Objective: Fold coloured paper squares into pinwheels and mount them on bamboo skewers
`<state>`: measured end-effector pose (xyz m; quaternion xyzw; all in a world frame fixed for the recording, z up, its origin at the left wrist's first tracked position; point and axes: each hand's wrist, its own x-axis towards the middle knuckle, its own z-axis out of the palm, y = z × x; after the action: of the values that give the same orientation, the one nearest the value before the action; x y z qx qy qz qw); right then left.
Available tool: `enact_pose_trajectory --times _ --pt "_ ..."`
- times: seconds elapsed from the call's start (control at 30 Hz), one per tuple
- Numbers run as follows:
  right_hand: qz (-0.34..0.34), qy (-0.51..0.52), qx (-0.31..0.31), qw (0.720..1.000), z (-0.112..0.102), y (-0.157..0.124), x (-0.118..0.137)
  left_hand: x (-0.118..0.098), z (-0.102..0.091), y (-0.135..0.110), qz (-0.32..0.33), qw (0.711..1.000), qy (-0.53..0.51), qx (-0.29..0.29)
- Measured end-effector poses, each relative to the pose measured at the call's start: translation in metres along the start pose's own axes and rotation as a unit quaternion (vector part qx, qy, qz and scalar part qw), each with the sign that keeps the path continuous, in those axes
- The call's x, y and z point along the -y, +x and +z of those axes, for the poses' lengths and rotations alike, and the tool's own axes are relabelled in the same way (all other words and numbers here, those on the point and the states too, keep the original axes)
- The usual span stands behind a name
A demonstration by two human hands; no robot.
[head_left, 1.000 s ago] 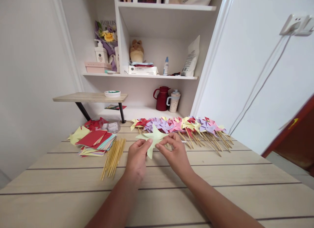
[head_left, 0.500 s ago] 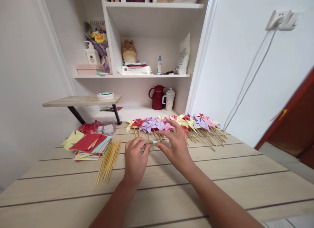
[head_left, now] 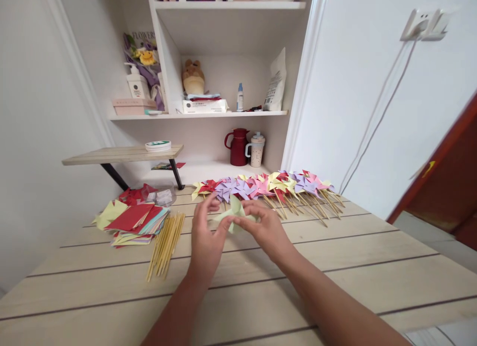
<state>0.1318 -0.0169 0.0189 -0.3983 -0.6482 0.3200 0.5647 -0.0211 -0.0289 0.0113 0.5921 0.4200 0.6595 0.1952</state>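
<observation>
A pale green paper pinwheel [head_left: 234,212] is held between my two hands above the table, its blades facing me. My left hand [head_left: 207,232] presses its thumb near the pinwheel's middle; its other fingers are curled and partly behind the paper. On the other side, my right hand [head_left: 266,229] pinches the pinwheel near the centre between thumb and fingers. Just beyond my hands lies a row of finished pinwheels [head_left: 261,185] in purple, pink, red and yellow, on thin sticks.
To the left are a stack of coloured paper [head_left: 132,218], a bundle of thin wooden sticks [head_left: 164,244] and a small clear container [head_left: 164,196]. A raised wooden stand [head_left: 122,155] bears a white round tub [head_left: 158,146]. Behind stand a red jug [head_left: 238,146] and a cup [head_left: 256,150].
The pale green paper has turned from edge-on to facing me, showing its pinwheel blades. My right hand's raised fingers have come down onto it, and my left fingers have loosened and lifted.
</observation>
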Motion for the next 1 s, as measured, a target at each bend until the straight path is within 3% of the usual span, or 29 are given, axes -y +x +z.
enact_pose_trajectory --times 0.13,0.27,0.37,0.67,1.0 --pt "0.155 0.211 -0.003 0.965 0.005 0.0 -0.004 0.004 -0.001 0.004 -0.123 0.98 -0.155 -0.032" --pt "0.173 0.267 -0.027 0.948 0.006 0.001 -0.009 0.004 0.002 0.002 -0.231 0.94 -0.245 0.06" --pt "0.178 0.264 -0.027 0.948 0.008 -0.001 -0.008 0.003 0.006 -0.001 -0.259 0.927 -0.258 0.085" --pt "0.184 0.233 0.004 0.955 0.015 -0.004 -0.007 0.008 0.008 -0.002 -0.301 0.914 -0.269 0.043" --pt "0.181 0.216 -0.003 0.96 0.015 -0.003 -0.009 0.006 0.005 -0.002 -0.322 0.9 -0.281 0.083"
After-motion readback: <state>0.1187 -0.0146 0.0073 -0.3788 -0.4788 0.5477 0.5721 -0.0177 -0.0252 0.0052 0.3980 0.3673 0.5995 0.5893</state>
